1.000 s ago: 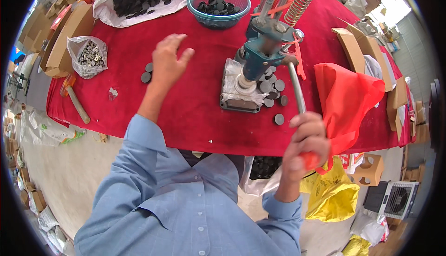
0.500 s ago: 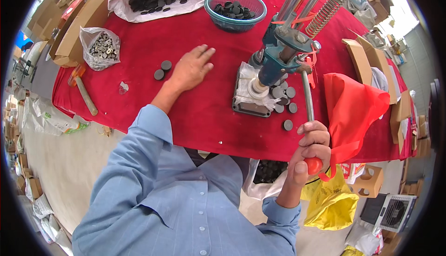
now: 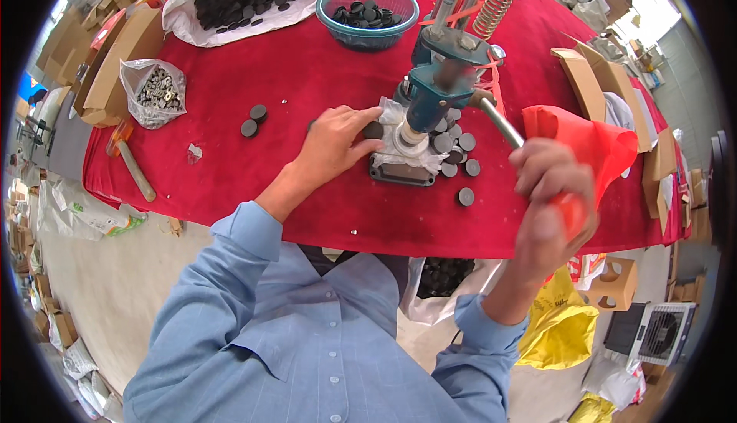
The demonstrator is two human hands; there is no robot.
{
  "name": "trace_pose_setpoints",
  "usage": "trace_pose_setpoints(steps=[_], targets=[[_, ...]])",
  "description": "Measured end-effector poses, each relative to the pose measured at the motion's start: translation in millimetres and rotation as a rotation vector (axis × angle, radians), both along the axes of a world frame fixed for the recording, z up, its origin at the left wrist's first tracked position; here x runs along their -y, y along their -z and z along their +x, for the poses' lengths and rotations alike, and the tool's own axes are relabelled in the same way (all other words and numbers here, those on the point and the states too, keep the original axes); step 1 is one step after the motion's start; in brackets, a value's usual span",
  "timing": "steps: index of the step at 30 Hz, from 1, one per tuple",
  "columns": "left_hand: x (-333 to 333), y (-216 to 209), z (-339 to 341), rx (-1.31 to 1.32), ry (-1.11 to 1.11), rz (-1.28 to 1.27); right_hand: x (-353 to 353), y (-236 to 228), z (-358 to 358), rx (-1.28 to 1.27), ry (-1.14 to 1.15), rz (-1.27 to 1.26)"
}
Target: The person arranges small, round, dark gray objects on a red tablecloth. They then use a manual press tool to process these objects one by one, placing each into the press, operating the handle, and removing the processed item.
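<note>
A teal hand press stands on the red-covered table, its base wrapped in clear plastic. Between the thumb and index finger of my left hand is a black round cap, at the left edge of the press base. My right hand, smeared by motion, is wrapped round the red-knobbed end of the press lever. Several loose black caps lie right of the base. Two more black caps rest left of my left hand. Another dark piece is mostly hidden behind that hand.
At the back are a teal bowl of black caps and a white sack of caps. A bag of small metal parts and a hammer lie left. Red fabric hangs beside the lever; an open carton stands right.
My left hand has moved right to the press base, with a black cap now in its fingers. My right hand has swung the lever outward and up to the right. The view has shifted slightly.
</note>
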State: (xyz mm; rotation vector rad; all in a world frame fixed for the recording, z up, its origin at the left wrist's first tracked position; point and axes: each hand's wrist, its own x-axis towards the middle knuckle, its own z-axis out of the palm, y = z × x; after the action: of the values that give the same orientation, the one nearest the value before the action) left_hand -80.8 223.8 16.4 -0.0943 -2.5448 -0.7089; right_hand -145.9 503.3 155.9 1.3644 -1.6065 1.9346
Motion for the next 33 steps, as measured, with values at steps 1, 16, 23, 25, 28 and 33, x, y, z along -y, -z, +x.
trace_pose_setpoints(steps=[1, 16, 23, 25, 28, 33], targets=[[-11, -3, -3, -0.012, 0.014, 0.102, 5, -16, -7, 0.076, 0.012, 0.006], [-48, -2, -22, -0.076, -0.035, 0.279, 14, -27, -16, 0.159, -0.007, -0.033], [11, 2, 38, -0.069, -0.277, -0.124, -5, 84, 36, -0.006, 0.113, -0.11], [13, 17, 59, 0.0, -0.346, -0.125, -1, 88, 37, 0.027, 0.143, -0.137], [7, 28, 70, 0.05, -0.34, 0.14, -2, 69, 27, -0.036, 0.105, -0.092], [2, 35, 75, -0.022, -0.33, 0.097, 1, 20, 13, 0.057, 0.036, -0.067]])
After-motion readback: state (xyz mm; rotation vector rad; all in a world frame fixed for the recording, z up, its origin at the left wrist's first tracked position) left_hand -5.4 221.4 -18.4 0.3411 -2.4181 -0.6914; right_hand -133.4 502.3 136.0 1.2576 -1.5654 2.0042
